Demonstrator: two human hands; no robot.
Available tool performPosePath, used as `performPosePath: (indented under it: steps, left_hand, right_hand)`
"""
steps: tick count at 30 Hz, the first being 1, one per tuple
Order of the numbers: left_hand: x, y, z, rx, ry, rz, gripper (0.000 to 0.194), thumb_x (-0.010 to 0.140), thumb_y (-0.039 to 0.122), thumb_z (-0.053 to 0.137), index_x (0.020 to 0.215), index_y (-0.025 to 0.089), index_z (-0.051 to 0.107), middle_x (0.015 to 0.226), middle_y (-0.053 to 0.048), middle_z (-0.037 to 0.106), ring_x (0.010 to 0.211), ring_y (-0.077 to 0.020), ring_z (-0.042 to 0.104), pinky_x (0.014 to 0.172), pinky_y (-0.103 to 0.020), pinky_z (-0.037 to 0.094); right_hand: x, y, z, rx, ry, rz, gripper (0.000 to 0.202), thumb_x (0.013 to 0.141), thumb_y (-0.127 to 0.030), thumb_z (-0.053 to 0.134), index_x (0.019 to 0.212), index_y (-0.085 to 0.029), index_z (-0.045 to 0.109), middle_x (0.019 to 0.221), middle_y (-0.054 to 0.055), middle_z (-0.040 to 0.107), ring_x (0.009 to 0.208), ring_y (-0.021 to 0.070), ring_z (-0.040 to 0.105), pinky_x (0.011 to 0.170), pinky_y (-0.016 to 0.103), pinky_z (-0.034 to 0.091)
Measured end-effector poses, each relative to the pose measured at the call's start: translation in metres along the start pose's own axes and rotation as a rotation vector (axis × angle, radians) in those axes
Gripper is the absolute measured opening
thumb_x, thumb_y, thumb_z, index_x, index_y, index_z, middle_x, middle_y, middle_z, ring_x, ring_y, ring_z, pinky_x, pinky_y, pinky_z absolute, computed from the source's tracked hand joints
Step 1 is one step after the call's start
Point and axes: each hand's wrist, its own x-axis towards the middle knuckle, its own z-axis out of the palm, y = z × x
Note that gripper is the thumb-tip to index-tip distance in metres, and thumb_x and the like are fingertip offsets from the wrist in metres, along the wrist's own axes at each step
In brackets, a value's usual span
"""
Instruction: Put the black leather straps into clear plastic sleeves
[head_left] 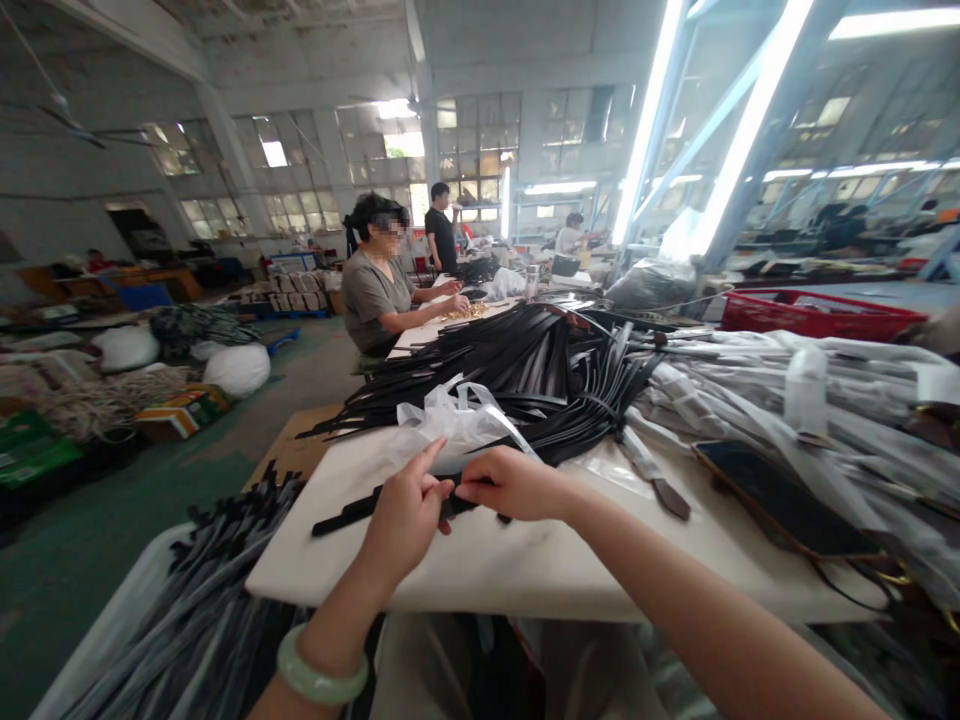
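Both of my hands meet above the near part of a white tabletop (pixel 540 575). My left hand (pixel 409 500) pinches a black strap (pixel 349 515) between thumb and fingers, its index finger stretched out forward. Close beside it, my right hand (pixel 510 485) has its fingers curled on the same dark strap, and the tips almost touch my left thumb. What lies right between the fingertips is partly hidden. Just beyond my hands sits a crumpled clear plastic bag (pixel 457 415). Behind it spreads a large heap of black straps (pixel 525 355).
Plastic-wrapped straps (pixel 757 390) pile up on the right, near a dark flat tray-like object (pixel 780 495) and a red basket (pixel 817 315). At lower left a white bin (pixel 127 600) holds many straps. Across the table a co-worker (pixel 382 290) handles small gold-coloured pieces (pixel 476 312).
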Motion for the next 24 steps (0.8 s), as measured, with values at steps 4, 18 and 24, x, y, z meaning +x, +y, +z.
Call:
performPosePath:
  steps: [4, 18, 24]
  left_hand:
    - [0.006, -0.003, -0.001, -0.084, -0.01, -0.055, 0.058, 0.086, 0.021, 0.048, 0.144, 0.018, 0.044, 0.058, 0.003, 0.064, 0.053, -0.0183, 0.063, 0.064, -0.03, 0.05]
    - [-0.029, -0.026, -0.034, 0.007, -0.155, -0.071, 0.044, 0.092, 0.054, 0.044, 0.067, 0.019, 0.051, 0.062, 0.003, 0.047, 0.061, -0.0157, 0.043, 0.057, -0.027, 0.03]
    - [-0.026, -0.012, -0.008, 0.095, -0.123, -0.009, 0.042, 0.093, 0.048, 0.043, 0.064, 0.02, 0.054, 0.064, 0.0, 0.057, 0.068, -0.0199, 0.055, 0.063, -0.03, 0.033]
  right_hand:
    - [0.009, 0.0, 0.01, 0.124, 0.005, 0.06, 0.034, 0.093, -0.027, 0.052, 0.062, -0.014, 0.057, 0.051, -0.006, 0.04, 0.05, 0.0082, 0.034, 0.047, 0.022, 0.024]
    - [-0.021, 0.018, -0.013, 0.142, -0.09, 0.086, 0.036, 0.095, -0.026, 0.048, 0.061, -0.016, 0.051, 0.053, -0.004, 0.049, 0.048, 0.0085, 0.041, 0.049, 0.021, 0.032]
    - [-0.023, 0.006, -0.005, 0.012, 0.029, 0.073, 0.028, 0.091, -0.025, 0.055, 0.064, -0.016, 0.057, 0.058, -0.003, 0.052, 0.056, 0.011, 0.046, 0.053, 0.023, 0.032]
